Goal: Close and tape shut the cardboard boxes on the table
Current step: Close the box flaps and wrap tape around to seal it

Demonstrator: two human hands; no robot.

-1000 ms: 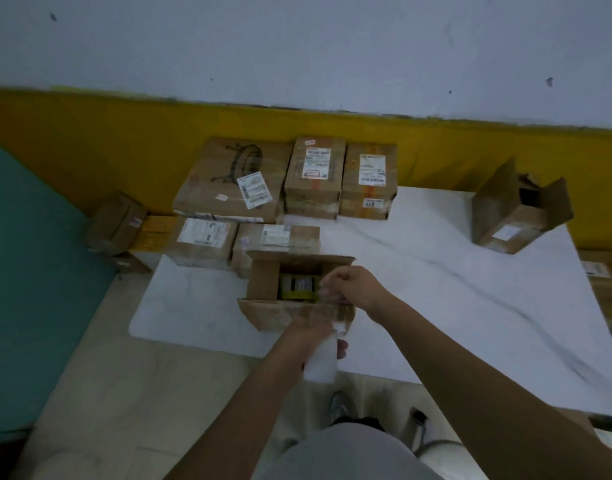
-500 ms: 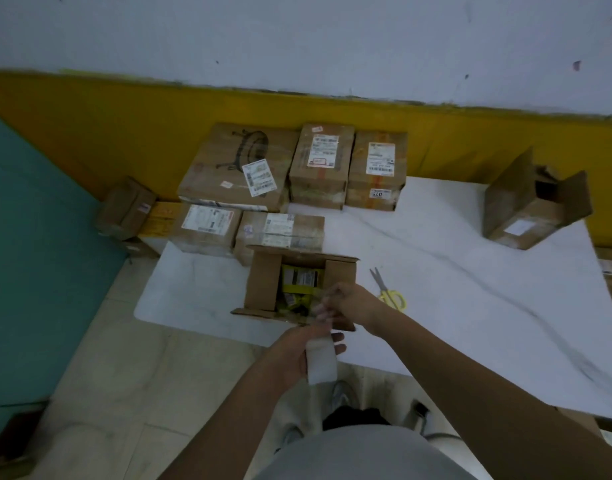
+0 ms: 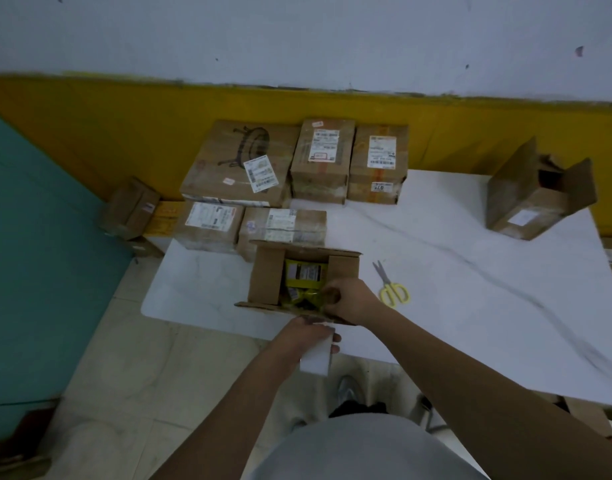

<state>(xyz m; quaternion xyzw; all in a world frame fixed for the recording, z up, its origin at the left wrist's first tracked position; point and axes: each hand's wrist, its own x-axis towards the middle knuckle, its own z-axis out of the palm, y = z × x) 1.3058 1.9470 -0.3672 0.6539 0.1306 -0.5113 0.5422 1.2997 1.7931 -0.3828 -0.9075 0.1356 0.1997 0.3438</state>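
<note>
An open cardboard box (image 3: 266, 282) sits at the table's near edge, its flaps spread and yellow packets (image 3: 302, 277) showing inside. My right hand (image 3: 351, 301) is at the box's near right corner, its fingers curled and pinching a yellow packet there. Just below the table edge, my left hand (image 3: 306, 336) grips a white strip of paper (image 3: 316, 360) that hangs down. A second open box (image 3: 536, 199) lies tilted at the table's far right.
Yellow-handled scissors (image 3: 392, 289) lie on the white table (image 3: 470, 306) right of the open box. Several closed, labelled boxes (image 3: 238, 168) are stacked at the far left. More boxes (image 3: 131, 207) stand on the floor beside the table.
The box's near flap has dropped from raised to flat. My right hand moved down to the near right corner, uncovering the scissors. The left hand still holds the white strip.
</note>
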